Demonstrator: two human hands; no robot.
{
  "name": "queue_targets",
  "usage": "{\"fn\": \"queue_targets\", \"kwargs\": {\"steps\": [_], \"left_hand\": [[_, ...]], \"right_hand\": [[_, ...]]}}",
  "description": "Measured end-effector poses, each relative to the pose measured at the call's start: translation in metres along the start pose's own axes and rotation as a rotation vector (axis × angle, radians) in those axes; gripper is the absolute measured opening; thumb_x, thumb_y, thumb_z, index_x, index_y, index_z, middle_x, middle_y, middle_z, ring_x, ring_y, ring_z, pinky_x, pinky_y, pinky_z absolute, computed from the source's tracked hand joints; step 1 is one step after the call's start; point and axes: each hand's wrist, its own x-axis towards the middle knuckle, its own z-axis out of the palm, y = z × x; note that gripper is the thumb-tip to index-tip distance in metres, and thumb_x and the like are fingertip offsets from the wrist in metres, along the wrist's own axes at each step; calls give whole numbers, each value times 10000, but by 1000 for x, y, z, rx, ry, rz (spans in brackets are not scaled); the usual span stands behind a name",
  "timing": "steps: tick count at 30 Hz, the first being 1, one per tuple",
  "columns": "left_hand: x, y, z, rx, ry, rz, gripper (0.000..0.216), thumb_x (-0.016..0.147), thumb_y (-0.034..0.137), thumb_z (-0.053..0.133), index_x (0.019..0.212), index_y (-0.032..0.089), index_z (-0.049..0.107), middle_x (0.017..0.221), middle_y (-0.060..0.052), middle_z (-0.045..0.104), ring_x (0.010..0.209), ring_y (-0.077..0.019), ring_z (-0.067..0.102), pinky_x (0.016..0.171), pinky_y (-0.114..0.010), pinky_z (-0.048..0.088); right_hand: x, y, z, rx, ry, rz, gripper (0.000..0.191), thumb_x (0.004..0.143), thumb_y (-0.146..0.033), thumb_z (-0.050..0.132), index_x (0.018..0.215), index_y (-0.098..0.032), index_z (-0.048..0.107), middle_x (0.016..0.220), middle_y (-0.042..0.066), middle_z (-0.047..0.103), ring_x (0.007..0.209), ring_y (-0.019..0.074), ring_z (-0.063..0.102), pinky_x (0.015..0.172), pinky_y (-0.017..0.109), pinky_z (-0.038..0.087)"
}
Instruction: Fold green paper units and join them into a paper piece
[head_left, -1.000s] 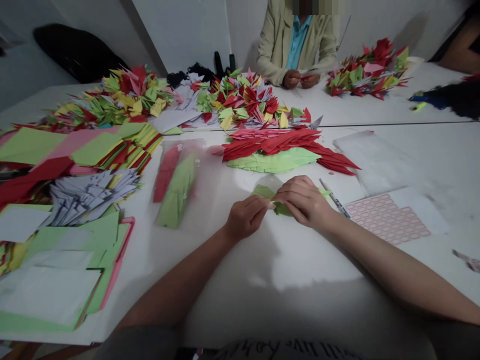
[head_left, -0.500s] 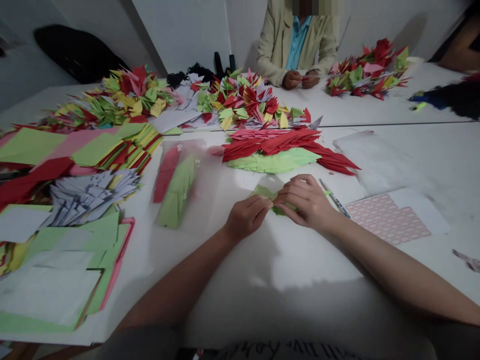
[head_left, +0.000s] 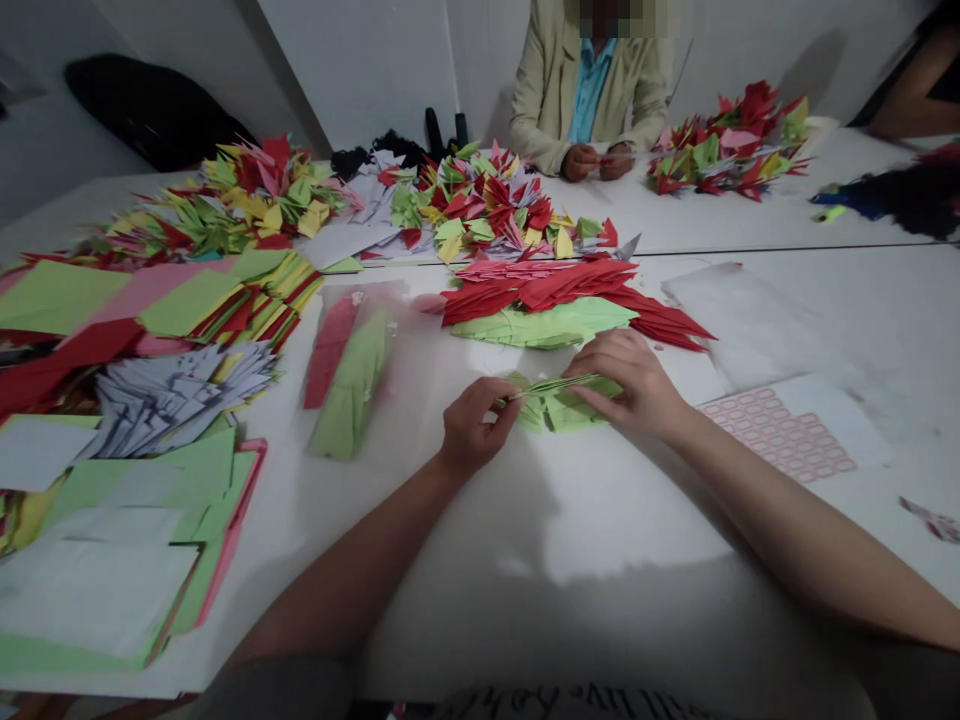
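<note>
White table (head_left: 885, 320), well inside its edge: left hand (head_left: 478, 425) and right hand (head_left: 626, 385) pinch folded green paper (head_left: 562, 412).

Green folded paper (head_left: 562, 410) matt; tabletop (head_left: 900, 320) smooth (faintly glossy).

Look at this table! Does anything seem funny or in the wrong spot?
Yes, one little thing: a crumpled pink-and-white paper scrap lies all alone at the far right of the white table. It looks dropped, because the other folded paper pieces sit together in piles.
</note>
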Motion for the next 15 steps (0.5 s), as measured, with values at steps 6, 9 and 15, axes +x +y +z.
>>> {"fn": "queue_targets", "kwargs": {"steps": [6,9,15], "left_hand": [[0,-4,1,22,-139,-42,64,820,180,647,881,178,666,849,-28,693,757,-96,629,501,-142,480],[-1,-6,0,89,-138,-11,56,826,160,621,856,180,663,846,-30,703,769,-112,640,590,-186,509],[-3,-5,1,221,-151,105,97,802,150,623,880,197,659,837,-16,714,757,-137,637,710,-253,518]], "right_hand": [[-2,-2,4,45,-1,-16,85,845,-271,636,915,-223,643,858,13,691,839,153,614,898,366,403],[-1,-5,5,11,-12,-21,91,851,-279,626,920,-223,644,867,18,688,862,160,610,896,372,401],[-1,-14,6,-181,-42,-120,137,874,-286,592,993,-224,620,923,9,699,896,167,608,1012,441,331]]}}
